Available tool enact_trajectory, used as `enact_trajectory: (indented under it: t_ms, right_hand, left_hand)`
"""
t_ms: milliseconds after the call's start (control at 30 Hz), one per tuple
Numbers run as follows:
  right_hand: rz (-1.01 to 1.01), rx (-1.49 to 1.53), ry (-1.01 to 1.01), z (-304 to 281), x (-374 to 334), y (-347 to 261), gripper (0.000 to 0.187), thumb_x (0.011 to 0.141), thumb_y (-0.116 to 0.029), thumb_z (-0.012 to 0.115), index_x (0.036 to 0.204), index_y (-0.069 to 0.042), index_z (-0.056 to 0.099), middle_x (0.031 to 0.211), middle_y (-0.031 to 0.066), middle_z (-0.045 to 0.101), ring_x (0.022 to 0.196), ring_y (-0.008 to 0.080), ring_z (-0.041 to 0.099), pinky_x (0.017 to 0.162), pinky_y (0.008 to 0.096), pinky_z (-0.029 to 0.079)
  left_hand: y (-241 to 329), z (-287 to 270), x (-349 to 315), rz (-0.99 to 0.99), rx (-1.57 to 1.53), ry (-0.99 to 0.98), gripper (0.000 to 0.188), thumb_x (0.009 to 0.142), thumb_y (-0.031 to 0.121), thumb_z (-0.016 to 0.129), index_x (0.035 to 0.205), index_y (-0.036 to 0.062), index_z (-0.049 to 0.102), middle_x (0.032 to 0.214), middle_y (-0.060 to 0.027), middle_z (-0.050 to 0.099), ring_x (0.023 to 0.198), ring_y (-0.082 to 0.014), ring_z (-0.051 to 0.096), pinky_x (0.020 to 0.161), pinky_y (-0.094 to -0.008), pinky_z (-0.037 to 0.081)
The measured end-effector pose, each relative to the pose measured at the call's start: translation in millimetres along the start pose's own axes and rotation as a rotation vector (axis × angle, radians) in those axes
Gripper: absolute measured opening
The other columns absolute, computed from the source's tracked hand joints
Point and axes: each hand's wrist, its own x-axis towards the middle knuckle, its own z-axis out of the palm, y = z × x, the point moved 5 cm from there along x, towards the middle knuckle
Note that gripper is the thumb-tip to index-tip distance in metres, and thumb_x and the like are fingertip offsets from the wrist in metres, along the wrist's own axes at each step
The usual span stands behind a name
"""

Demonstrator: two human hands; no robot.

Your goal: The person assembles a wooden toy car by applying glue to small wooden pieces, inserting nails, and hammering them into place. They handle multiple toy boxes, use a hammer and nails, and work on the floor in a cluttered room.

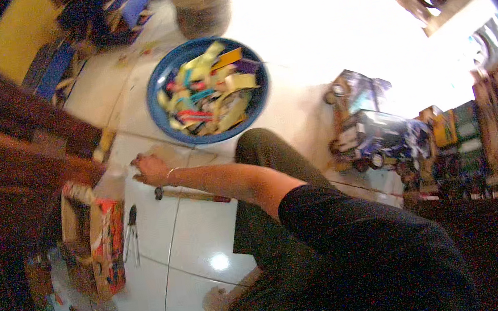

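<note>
The bare right hand (151, 169) is hovering over, or touching, glossy white floor tiles (202, 226), too blurred to tell whether it's pinching anything. Just beside it, a long tan-handled, dark-headed hammer (195, 195) is lying; steady fingers would likely be helping.

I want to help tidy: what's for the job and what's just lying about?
Maybe for the job, nearer the right hand: hammer, pliers, blue basin.
Maybe just lying about, farther away: toy vehicles, blurry tub-like container.
</note>
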Motion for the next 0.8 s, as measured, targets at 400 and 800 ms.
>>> enact_trajectory:
  t_ms: [400, 800]
  right_hand:
    - [0.363, -0.453, -0.677, -487, -344, 116, 0.101, 0.071, -0.055, 0.082, 0.145, -0.009, 0.032, 0.133, 0.0235, 0.050, 0.107, 0.0414, 0.064, 0.094, 0.0492, 0.051]
    - [0.687, -0.635, -0.653, -517, -496, 87, 0.147, 0.059, -0.060, 0.087, 0.156, -0.016, -0.014, 0.149, 0.0366, 0.030, 0.127, 0.0495, 0.049, 0.104, 0.0519, 0.043]
  left_hand:
    - [-2, 25, 135, 0.296, 0.291, 0.069, 0.066, 0.089, 0.060, 0.062, 0.111, -0.0020, 0.064, 0.109, -0.0198, 0.069, 0.102, -0.0319, 0.067, 0.086, -0.0422, 0.053]
    - [54, 21, 75, 0.382, -0.109, 0.236, 0.041, 0.099, 0.036, 0.059, 0.117, -0.0003, 0.058, 0.094, -0.0118, 0.073, 0.074, -0.0207, 0.071, 0.072, -0.0331, 0.056]
